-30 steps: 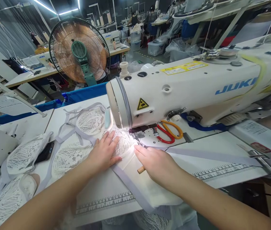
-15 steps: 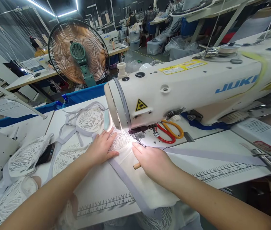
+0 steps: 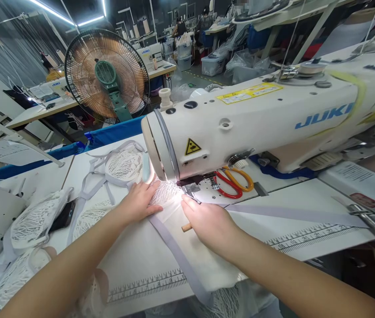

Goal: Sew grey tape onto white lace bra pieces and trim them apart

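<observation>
Strip lights [image 3: 91, 21] glow above grey floor [image 3: 196, 80] and pale-topped worktables [image 3: 165, 70].

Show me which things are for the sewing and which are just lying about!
Seem part of the sewing:
left hand, on white lace cloth
right hand, holding wooden-ended tool
sewing machine
grey band

Probably just lying about:
scissors with red and orange handles
dark phone
big fan

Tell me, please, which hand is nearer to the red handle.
Right: the right hand is on the near side of the red handle, the left hand farther to its left.
</observation>
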Demonstrator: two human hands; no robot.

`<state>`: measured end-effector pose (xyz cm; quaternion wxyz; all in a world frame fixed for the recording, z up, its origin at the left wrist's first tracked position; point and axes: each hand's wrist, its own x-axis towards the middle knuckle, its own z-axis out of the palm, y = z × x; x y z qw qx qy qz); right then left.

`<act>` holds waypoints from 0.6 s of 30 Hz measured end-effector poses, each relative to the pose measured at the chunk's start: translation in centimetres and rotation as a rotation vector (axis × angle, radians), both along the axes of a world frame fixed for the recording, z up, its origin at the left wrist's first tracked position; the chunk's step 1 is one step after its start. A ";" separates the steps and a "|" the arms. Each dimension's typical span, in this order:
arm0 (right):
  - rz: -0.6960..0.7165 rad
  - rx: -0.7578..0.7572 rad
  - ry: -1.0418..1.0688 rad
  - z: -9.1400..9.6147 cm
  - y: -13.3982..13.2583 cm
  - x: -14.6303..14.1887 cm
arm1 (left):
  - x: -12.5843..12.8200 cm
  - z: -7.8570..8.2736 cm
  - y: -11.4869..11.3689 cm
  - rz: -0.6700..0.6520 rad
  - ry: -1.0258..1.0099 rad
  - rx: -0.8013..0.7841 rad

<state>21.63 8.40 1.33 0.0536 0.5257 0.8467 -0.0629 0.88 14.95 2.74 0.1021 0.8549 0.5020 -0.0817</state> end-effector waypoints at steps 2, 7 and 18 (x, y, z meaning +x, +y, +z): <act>0.006 -0.001 0.006 0.0 -0.1 0.2 | 0.2 0.3 0.1 0.005 0.004 -0.012; 0.007 -0.004 0.027 0.2 -0.3 0.4 | 0.4 0.7 0.7 0.000 0.010 -0.023; 0.000 -0.100 0.038 1.5 -2.8 3.3 | 0.4 1.6 2.2 -0.048 -0.054 0.105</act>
